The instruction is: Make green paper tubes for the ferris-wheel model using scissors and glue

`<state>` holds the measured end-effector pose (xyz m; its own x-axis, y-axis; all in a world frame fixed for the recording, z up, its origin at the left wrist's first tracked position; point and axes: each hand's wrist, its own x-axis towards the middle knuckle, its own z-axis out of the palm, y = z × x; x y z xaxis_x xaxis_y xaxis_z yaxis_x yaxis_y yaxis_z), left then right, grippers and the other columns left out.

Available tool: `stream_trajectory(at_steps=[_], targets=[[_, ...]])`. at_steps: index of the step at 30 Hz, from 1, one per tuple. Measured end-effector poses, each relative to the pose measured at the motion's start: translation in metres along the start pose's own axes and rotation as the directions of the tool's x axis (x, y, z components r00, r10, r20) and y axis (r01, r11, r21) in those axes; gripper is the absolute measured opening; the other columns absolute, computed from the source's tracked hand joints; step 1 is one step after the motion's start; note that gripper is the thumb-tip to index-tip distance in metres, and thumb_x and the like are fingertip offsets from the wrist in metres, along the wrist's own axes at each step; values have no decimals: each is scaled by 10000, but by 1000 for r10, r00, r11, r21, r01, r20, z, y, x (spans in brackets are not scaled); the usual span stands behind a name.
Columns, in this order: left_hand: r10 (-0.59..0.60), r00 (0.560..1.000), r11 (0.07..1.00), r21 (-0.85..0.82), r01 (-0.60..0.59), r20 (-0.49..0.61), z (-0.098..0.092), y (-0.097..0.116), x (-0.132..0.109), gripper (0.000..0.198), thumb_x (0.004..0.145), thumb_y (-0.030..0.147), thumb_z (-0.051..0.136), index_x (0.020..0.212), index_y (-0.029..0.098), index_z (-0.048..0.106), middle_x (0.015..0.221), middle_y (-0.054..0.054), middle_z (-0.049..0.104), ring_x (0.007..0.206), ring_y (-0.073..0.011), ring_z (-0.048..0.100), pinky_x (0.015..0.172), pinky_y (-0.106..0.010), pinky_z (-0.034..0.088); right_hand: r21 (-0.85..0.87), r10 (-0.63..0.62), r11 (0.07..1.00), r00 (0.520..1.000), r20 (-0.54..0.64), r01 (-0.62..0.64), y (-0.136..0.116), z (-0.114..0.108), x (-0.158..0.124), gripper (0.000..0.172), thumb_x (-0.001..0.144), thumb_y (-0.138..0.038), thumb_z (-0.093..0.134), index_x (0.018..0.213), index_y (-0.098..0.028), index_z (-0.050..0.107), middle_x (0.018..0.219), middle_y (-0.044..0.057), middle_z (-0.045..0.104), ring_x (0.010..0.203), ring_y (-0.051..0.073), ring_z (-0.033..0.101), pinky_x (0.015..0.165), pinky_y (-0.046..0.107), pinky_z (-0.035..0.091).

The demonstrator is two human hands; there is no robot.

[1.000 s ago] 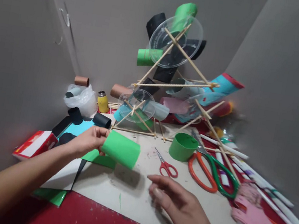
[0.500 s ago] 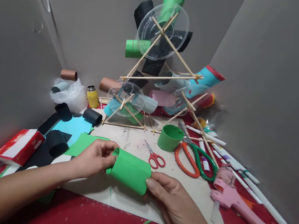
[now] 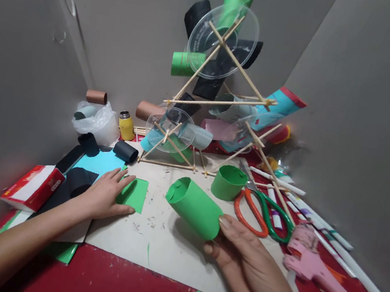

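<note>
R hand [image 3: 242, 253] pinches green tube [image 3: 197, 209] at near end; L hand [image 3: 106, 195] spread over green sheet [image 3: 138, 195], left of tube. Prob best: light pinch, avoid dents.

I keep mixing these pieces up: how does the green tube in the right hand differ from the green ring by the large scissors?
The green tube is tilted in the right hand, while the green ring stands upright on the pale board. The tube looks long for its width; the ring looks squat. The tube's green is brighter, the ring's darker. Both are hollow, with one open end in view.
</note>
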<state>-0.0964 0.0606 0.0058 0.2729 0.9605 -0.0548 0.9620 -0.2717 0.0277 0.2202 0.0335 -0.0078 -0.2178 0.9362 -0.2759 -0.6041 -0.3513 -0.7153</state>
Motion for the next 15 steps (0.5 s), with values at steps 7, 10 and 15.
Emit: stream_trajectory(at_steps=[7,10,15], targets=[[30,998,1000,7,-31,49,10,-4,4,915,776,737,553,1464,147,429,1502,-222,427,1347,-413,421,1070,-546,379,2,-58,998,995,76,58,-1,2,-4,230,649,-324,894,783,-198,757,770,2,652,612,103,545,490,201,547],[90,996,996,1,-90,-5,11,7,3,837,807,722,528,1438,177,464,1451,-195,479,1275,-387,471,1031,-528,408,-28,-76,996,991,110,79,-3,3,-5,230,685,-337,874,808,-185,753,731,-3,636,577,81,525,502,182,540],[123,991,992,-19,-124,-60,10,17,4,752,830,670,546,1382,160,512,1318,-189,541,1150,-355,524,957,-494,450,-46,-84,995,984,158,92,-6,5,-7,246,711,-348,853,839,-167,745,768,10,634,619,87,514,523,185,543]])
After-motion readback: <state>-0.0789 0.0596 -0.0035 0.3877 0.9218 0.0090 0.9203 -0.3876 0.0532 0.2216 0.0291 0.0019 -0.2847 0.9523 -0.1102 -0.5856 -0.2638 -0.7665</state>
